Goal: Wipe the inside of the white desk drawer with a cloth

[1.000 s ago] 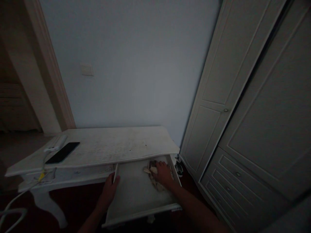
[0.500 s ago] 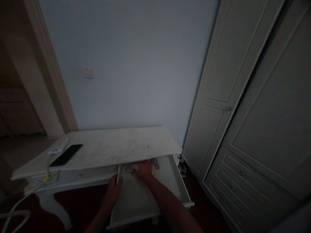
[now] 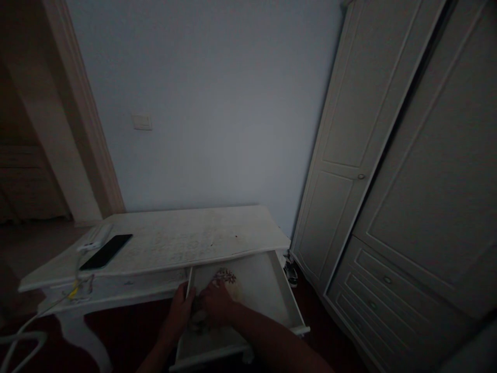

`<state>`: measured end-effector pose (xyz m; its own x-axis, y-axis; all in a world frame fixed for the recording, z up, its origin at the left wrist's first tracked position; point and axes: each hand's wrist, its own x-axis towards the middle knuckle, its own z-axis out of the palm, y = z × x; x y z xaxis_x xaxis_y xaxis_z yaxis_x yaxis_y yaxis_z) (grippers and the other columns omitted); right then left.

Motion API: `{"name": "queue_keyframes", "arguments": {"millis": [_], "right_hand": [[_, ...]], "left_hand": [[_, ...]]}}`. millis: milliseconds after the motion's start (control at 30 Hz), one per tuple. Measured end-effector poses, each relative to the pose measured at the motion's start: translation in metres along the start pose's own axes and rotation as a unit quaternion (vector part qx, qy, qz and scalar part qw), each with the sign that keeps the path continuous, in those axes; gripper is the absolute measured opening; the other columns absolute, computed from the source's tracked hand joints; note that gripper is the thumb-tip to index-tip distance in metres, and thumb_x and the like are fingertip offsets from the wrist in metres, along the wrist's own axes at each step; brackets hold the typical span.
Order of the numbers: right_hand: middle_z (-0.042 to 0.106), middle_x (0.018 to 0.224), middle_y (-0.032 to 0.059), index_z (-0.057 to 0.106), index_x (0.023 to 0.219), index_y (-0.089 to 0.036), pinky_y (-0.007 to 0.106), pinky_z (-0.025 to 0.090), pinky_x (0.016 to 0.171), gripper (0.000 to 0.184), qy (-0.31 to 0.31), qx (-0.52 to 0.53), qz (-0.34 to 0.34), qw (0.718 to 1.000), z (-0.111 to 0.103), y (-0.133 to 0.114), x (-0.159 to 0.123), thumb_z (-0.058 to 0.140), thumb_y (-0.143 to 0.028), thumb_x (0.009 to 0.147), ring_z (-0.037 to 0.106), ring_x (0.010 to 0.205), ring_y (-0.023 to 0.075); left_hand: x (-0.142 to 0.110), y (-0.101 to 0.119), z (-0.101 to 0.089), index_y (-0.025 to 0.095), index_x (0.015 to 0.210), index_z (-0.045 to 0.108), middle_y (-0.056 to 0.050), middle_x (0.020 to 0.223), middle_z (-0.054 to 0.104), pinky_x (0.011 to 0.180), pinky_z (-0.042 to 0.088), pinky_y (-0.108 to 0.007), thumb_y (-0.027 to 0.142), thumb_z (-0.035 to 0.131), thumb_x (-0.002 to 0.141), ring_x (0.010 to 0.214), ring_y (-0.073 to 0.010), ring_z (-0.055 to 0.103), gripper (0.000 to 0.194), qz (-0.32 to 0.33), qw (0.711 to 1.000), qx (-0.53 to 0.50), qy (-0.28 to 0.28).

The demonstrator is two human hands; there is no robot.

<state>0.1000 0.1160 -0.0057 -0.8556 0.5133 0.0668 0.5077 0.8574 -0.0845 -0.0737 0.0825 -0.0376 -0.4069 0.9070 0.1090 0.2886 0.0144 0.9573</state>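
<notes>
So I'm standing here watching, and the right hand (image 3: 216, 301) is in the lower middle of the frame, down inside a pulled-out drawer (image 3: 267, 292). Its grip is closed down on a cloth (image 3: 228, 277), fingers bent over it and pushing it against the drawer's left half. It's pretty dim, so I can't tell how much fabric is bunched under the palm. The cloth pokes out above the knuckles and again below left of them: soft, crumpled, pale beige, with a dark leafy print on the upper bit.

The left hand (image 3: 180, 311) is just beside it, further left, clamped on the drawer's left wall, thumb on the inner side and the other fingers mostly hidden outside. That wall is a thin, straight white board, and the drawer is a plain shallow box with an off-white bottom.

The drawer sticks out of a white counter (image 3: 217, 228), whose painted top looks scuffed and grubby, with a wavy front edge and a curvy leg (image 3: 83, 334) at lower left. On the left end there's a flat, dark, glossy phone (image 3: 106, 252) next to a white plastic box (image 3: 97, 238). A pale cable (image 3: 29, 331) loops at lower left. Over on the right of the frame stands a pale wardrobe (image 3: 337, 207) with raised panels and round knobs.
</notes>
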Motion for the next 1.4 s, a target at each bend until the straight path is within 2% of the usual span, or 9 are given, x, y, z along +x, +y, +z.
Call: {"name": "queue_keyframes", "arguments": {"millis": [200, 333, 500, 633, 767, 933, 1100, 1233, 1400], "right_hand": [[0.069, 0.143, 0.0014, 0.077, 0.115, -0.04, 0.067, 0.041, 0.106, 0.028, -0.001, -0.001, -0.129, 0.992, 0.02, -0.008, -0.023, 0.08, -0.038, 0.087, 0.053, 0.139, 0.0375], [0.072, 0.136, 0.0053, 0.078, 0.112, -0.037, 0.061, 0.045, 0.101, 0.032, -0.029, -0.011, -0.138, 0.99, 0.026, -0.001, -0.026, 0.085, -0.035, 0.082, 0.058, 0.131, 0.037], [0.072, 0.134, 0.0021, 0.076, 0.119, -0.036, 0.057, 0.041, 0.106, 0.036, -0.041, 0.019, -0.141, 0.989, 0.017, 0.019, -0.047, 0.082, -0.032, 0.084, 0.058, 0.13, 0.0338], [0.071, 0.135, 0.0018, 0.076, 0.119, -0.039, 0.057, 0.038, 0.109, 0.034, -0.051, 0.043, -0.071, 0.995, 0.005, 0.042, -0.084, 0.078, -0.03, 0.087, 0.057, 0.131, 0.0333], [0.068, 0.137, 0.0029, 0.076, 0.121, -0.04, 0.053, 0.034, 0.114, 0.038, -0.059, 0.077, -0.002, 0.995, -0.013, 0.07, -0.119, 0.081, -0.034, 0.085, 0.056, 0.133, 0.0321], [0.067, 0.14, 0.0054, 0.077, 0.124, -0.038, 0.044, 0.033, 0.113, 0.039, -0.013, 0.093, 0.137, 0.986, -0.042, 0.099, -0.139, 0.079, -0.037, 0.085, 0.055, 0.133, 0.0307], [0.07, 0.134, 0.0086, 0.077, 0.125, -0.029, 0.038, 0.04, 0.106, 0.035, 0.051, 0.072, 0.261, 0.961, -0.052, 0.11, -0.117, 0.07, -0.032, 0.091, 0.06, 0.126, 0.0283], [0.066, 0.142, 0.0118, 0.073, 0.132, -0.029, 0.049, 0.038, 0.11, 0.039, 0.085, 0.059, 0.334, 0.937, -0.048, 0.107, -0.084, 0.064, -0.035, 0.095, 0.056, 0.133, 0.0339], [0.06, 0.153, 0.0124, 0.068, 0.139, -0.032, 0.059, 0.035, 0.112, 0.044, 0.106, 0.052, 0.383, 0.916, -0.044, 0.097, -0.047, 0.063, -0.038, 0.097, 0.048, 0.143, 0.0375]], "left_hand": [[0.002, -0.001, 0.001, 0.023, 0.109, 0.061, -0.013, 0.113, 0.075, 0.105, 0.053, -0.051, 0.076, 0.051, 0.076, 0.114, -0.0354, 0.07, 0.063, -0.006, 1.0, 0.007, 0.009], [0.002, -0.001, 0.001, 0.022, 0.109, 0.061, -0.015, 0.115, 0.074, 0.105, 0.053, -0.053, 0.078, 0.051, 0.074, 0.114, -0.037, 0.07, 0.067, -0.011, 1.0, 0.01, 0.012], [0.0, 0.001, -0.002, 0.019, 0.116, 0.061, -0.017, 0.121, 0.073, 0.106, 0.053, -0.051, 0.078, 0.051, 0.077, 0.117, -0.0359, 0.069, 0.072, -0.009, 1.0, 0.012, -0.007], [-0.003, 0.007, -0.004, 0.021, 0.116, 0.061, -0.014, 0.121, 0.074, 0.105, 0.054, -0.05, 0.077, 0.052, 0.078, 0.117, -0.0352, 0.07, 0.068, -0.015, 1.0, 0.011, -0.026], [-0.005, 0.013, -0.004, 0.022, 0.112, 0.062, -0.013, 0.118, 0.075, 0.104, 0.055, -0.05, 0.077, 0.052, 0.075, 0.115, -0.0361, 0.071, 0.066, -0.022, 1.0, 0.01, -0.013], [-0.004, 0.011, -0.004, 0.023, 0.115, 0.062, -0.013, 0.121, 0.075, 0.104, 0.055, -0.05, 0.074, 0.053, 0.076, 0.12, -0.0362, 0.07, 0.065, -0.028, 1.0, 0.008, -0.009], [0.0, 0.002, -0.003, 0.02, 0.118, 0.061, -0.017, 0.125, 0.072, 0.107, 0.053, -0.051, 0.074, 0.053, 0.078, 0.122, -0.036, 0.068, 0.069, -0.039, 0.999, 0.001, -0.015], [-0.001, 0.002, -0.003, 0.02, 0.117, 0.062, -0.015, 0.12, 0.074, 0.104, 0.055, -0.049, 0.078, 0.055, 0.074, 0.118, -0.0362, 0.07, 0.072, -0.035, 0.999, -0.008, -0.013], [-0.001, 0.001, -0.005, 0.021, 0.115, 0.063, -0.013, 0.12, 0.075, 0.104, 0.056, -0.048, 0.078, 0.055, 0.077, 0.118, -0.0355, 0.071, 0.069, -0.031, 0.999, -0.012, -0.018]]}}
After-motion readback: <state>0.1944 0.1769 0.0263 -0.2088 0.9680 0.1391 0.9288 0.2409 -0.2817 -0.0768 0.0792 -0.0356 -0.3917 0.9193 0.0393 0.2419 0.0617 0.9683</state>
